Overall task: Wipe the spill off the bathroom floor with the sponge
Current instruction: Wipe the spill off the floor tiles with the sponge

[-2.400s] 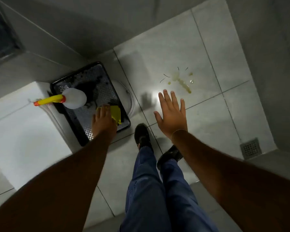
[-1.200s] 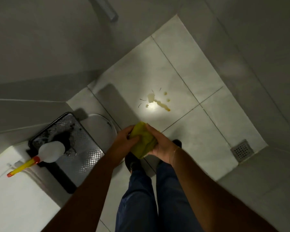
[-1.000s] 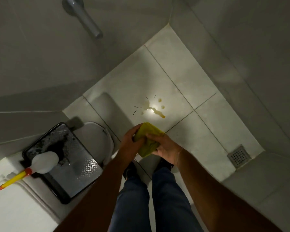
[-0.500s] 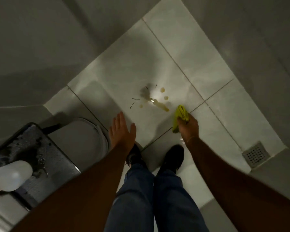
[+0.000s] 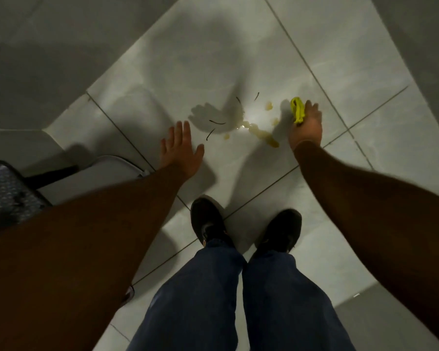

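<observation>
A yellowish spill (image 5: 264,135) with several drops and a few thin dark strands lies on the pale floor tiles (image 5: 213,51) in front of my feet. My right hand (image 5: 306,127) is shut on a folded yellow sponge (image 5: 297,113), low over the floor just right of the spill; I cannot tell whether the sponge touches the tile. My left hand (image 5: 181,148) hovers open with fingers spread, just left of the spill, holding nothing. Its shadow falls across the spill's left part.
My two black shoes (image 5: 208,224) stand just behind the spill. A white toilet rim (image 5: 117,163) and a dark patterned tray (image 5: 5,193) are at the left edge. Grey walls close in the floor at the left, the far side and the right.
The view has dropped closer to the floor. My right hand carried the sponge forward, past the grout line to the spill's right side. My left hand moved forward to the spill's left side, still open.
</observation>
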### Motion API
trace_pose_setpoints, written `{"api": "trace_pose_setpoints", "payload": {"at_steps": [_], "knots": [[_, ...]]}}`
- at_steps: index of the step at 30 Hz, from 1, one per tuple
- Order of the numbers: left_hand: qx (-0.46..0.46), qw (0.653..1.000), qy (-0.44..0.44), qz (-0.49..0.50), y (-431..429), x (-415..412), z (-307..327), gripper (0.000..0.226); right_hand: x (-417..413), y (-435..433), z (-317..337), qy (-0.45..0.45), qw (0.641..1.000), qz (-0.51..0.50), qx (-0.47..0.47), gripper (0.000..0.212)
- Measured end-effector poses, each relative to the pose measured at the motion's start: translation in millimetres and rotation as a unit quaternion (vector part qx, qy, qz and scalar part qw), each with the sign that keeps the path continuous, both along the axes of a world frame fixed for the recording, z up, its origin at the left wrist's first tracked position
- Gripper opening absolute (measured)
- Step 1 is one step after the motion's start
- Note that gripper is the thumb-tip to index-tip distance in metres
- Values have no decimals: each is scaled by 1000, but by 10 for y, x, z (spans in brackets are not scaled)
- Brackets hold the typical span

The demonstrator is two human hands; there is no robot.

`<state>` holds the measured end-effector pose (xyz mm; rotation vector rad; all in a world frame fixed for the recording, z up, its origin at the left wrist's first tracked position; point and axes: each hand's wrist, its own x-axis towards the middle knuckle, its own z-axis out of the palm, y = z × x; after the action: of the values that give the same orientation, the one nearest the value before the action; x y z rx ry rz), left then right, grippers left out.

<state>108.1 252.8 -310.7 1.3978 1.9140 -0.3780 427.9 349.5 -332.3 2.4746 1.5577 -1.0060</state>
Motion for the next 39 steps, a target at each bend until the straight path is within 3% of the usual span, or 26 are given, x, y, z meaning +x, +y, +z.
{"api": "trace_pose_setpoints", "payload": {"at_steps": [5,9,13,15,18,20,22,25,29,31,32,34,36,39], "knots": [[-29,999,4,-22,-37,-111,-129,86,-229,-267,-121,22,980,194,-24,41],[-51,999,0,0,-48,-143,-199,84,-294,-632,-189,-5,964,263,-36,64],[-67,998,5,-2,-105,-110,-264,82,-107,-933,-286,-32,941,336,-28,67],[-76,997,9,-4,-148,-100,-301,81,83,-984,-300,-65,964,258,-14,70],[-84,996,13,-17,-216,-126,-350,79,246,-914,-289,-97,994,37,-25,79],[-93,995,13,-20,-247,-131,-374,78,170,-759,-348,-106,994,0,-27,78],[-97,995,16,-16,-260,-118,-384,78,-60,-613,-412,-111,992,61,-5,71],[-99,995,18,-17,-228,-98,-385,77,-523,-591,-488,-48,968,243,36,64],[-83,996,10,-20,-120,-107,-363,76,-711,-893,-523,32,870,489,45,66],[-74,997,8,-15,-64,-128,-351,75,-464,-987,-478,34,830,556,44,69],[-70,997,9,-12,-41,-147,-347,75,-302,-1029,-463,33,827,559,54,68],[-72,997,11,-11,-14,-189,-355,75,50,-1094,-438,6,877,477,50,64],[-79,997,17,-9,-19,-201,-366,74,316,-1045,-390,-64,953,295,22,65],[-82,996,25,-14,-77,-149,-402,73,307,-888,-363,-98,994,49,-22,78]]}}
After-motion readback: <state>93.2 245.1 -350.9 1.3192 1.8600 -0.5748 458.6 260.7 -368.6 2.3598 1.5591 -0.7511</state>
